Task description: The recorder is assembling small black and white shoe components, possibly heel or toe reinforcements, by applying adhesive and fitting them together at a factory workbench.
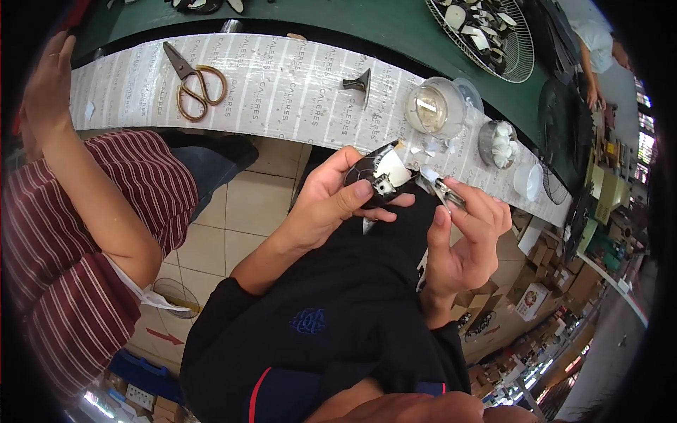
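Note:
In the middle, my left hand [324,187] is closed round a glossy black piece with a white face [389,168], which looks like a shoe heel. A small hollow with a pale rim shows on the side towards me, by my thumb. My right hand [471,233] pinches a small metal hand tool [451,194] between thumb and fingers. The tool's tip, with something whitish on it, is close beside the right edge of the heel; whether they touch I cannot tell.
Large scissors [190,84] and a black T-shaped piece [358,86] lie on the paper-covered bench [282,84]. A clear tub [431,109], a jar of white wads [499,144] and a white cup [527,180] stand right. Behind is a wire basket [518,42]. A co-worker's arm [99,190] is left.

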The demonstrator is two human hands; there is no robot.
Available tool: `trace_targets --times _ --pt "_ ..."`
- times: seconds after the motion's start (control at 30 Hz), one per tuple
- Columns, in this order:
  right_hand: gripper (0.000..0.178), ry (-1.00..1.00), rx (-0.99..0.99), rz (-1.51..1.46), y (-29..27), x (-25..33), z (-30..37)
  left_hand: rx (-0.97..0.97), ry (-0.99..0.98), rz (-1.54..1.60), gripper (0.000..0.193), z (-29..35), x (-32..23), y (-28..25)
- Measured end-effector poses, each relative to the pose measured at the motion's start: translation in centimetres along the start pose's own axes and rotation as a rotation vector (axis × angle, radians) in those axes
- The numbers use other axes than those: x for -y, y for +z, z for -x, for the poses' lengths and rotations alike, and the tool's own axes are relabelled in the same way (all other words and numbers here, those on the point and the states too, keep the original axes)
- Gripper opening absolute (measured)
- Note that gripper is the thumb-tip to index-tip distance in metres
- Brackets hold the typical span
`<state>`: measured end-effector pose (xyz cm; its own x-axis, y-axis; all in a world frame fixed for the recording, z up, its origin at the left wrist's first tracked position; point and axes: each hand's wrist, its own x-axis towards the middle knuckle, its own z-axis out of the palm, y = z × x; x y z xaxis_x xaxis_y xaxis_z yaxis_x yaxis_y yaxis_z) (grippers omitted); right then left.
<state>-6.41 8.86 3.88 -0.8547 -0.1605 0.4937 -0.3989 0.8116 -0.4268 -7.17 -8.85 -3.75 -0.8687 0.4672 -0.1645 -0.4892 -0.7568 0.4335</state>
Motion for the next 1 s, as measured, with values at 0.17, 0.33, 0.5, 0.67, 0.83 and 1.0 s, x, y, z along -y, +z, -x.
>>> trace_targets --times 0.17,0.33,0.5,0.67,0.83,1.0 --pt "0.019 0.005 -0.027 -0.060 -0.8 0.0 0.5 -0.026 -0.013 0.000 0.026 0.0 0.4 0.5" --pt "0.020 0.004 -0.007 -0.094 -1.5 -0.1 1.4 0.034 -0.001 -0.030 0.026 -0.2 1.5 1.4" --pt "0.019 0.035 -0.053 -0.055 -2.6 -0.9 2.4 0.013 -0.026 -0.100 0.024 -0.1 1.9 3.0" --pt "0.017 0.083 -0.177 -0.046 -3.9 -2.3 3.3 0.035 -0.074 -0.082 0.024 0.0 3.2 4.1" --pt "0.016 0.140 -0.260 -0.102 -5.6 -3.4 4.5 0.055 -0.151 -0.082 0.023 0.1 4.5 5.2" --pt "0.019 0.076 -0.119 -0.116 -7.2 -3.5 5.6 0.022 -0.157 -0.099 0.020 0.1 6.1 6.3"
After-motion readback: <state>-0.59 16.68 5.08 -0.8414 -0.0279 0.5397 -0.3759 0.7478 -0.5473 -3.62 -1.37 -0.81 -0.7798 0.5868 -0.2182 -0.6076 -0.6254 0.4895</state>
